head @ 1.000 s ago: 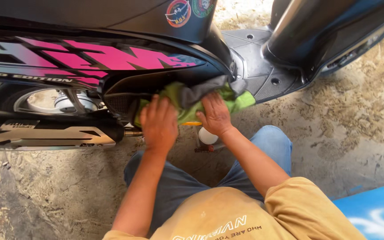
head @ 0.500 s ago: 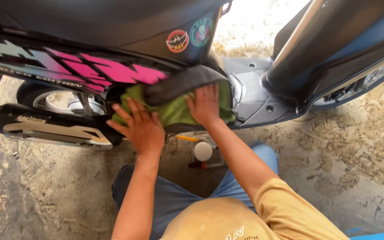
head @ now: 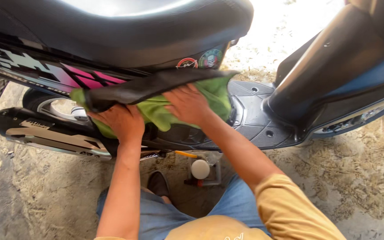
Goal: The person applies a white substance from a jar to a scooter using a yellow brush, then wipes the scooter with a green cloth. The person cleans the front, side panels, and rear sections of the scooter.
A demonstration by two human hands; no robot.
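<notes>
A: Location of the green cloth?

B: Against the scooter side panel, below the seat. A black flap lies across its top.

A: Hand state?

B: Left hand grips the cloth's lower left edge, fingers curled. Right hand lies flat on it, fingers spread.

A: Containers?

B: A white-capped one on the ground below; contents not visible.

— Where is free room left around the hands?

— Open ground is seen to the right and near, beside the knees. To the left, passage is blocked by the exhaust pipe.

— And farther off?

— The far side is closed by the seat overhanging the green cloth. Below the footboard, the gap is narrowed by a white-capped bottle.
</notes>
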